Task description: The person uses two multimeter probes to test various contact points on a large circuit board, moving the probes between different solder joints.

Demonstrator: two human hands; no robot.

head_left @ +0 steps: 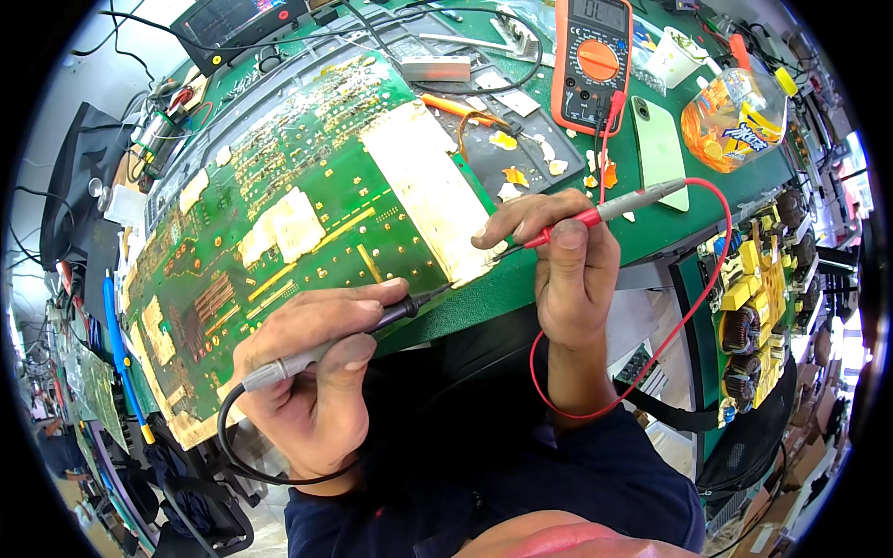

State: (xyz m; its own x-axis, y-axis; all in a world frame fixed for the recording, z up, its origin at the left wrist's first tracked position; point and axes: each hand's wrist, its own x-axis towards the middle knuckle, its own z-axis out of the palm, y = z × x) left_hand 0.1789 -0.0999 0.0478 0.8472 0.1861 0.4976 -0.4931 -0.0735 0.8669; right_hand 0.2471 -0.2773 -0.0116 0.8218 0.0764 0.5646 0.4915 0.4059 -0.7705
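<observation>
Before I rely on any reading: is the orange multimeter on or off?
On: the multimeter has dark characters showing on its display.

Green bench (646, 228) — bearing an orange multimeter (592, 70), phone (659, 139), bottle (730, 121).

Both hands (312, 405) (575, 284) in thumb-and-finger pinches

Dark navy top (419, 525), small red mark (379, 511); sleeves (628, 465) short of wrists (575, 353); fingers (321, 314) bare.
</observation>
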